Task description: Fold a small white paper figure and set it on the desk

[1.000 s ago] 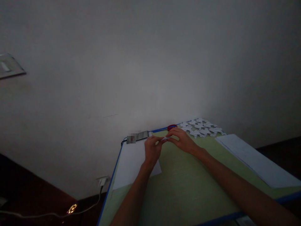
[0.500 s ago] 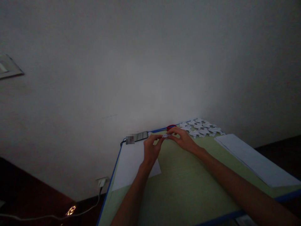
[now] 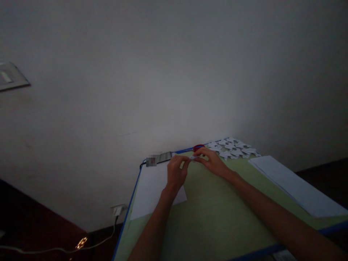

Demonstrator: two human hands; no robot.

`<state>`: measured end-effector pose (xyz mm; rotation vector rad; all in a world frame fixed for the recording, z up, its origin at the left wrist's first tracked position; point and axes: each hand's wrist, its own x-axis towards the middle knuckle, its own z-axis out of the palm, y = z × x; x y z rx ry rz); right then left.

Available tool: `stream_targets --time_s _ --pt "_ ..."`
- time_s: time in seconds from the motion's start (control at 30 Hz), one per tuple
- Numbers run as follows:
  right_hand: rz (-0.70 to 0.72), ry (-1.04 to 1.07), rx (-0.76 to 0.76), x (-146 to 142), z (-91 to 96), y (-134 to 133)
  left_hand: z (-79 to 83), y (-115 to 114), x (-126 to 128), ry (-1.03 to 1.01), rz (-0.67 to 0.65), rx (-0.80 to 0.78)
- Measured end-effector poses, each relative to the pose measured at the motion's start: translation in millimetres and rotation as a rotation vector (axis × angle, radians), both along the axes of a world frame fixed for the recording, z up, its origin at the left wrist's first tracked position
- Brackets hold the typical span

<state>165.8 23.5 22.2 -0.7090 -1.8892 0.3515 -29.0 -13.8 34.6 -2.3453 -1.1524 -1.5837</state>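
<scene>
My left hand (image 3: pixel 176 173) and my right hand (image 3: pixel 211 160) meet over the far part of a green table (image 3: pixel 217 217). Both pinch a small white folded piece of paper (image 3: pixel 193 158) between their fingertips, just above the tabletop. The left hand hovers over the edge of a white sheet (image 3: pixel 152 190). Right behind the right hand lies a red ring-shaped thing (image 3: pixel 198 147) at the table's back edge.
A heap of several small folded white paper pieces (image 3: pixel 233 146) lies at the far right corner. A stack of white sheets (image 3: pixel 295 185) rests along the right side. A dark phone (image 3: pixel 160 157) lies at the back left. The wall stands close behind; a charger cable (image 3: pixel 114 217) hangs at the left.
Both hands have stayed together at the same place, with the fingers shifting slightly on the small paper piece. The view has barely moved.
</scene>
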Motion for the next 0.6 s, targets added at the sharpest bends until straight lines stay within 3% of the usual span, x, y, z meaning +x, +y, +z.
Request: stream_targets --time_s 0.37,0.6 --pt "-0.004 -0.008 0.036 0.8 1.4 -1.1 -6.6 4.6 -0.8 0.013 0.022 -0.058" --pt "-0.042 -0.084 0.146 0.0 4.3 -4.8 -11.9 8.3 -2.6 0.071 0.011 -0.074"
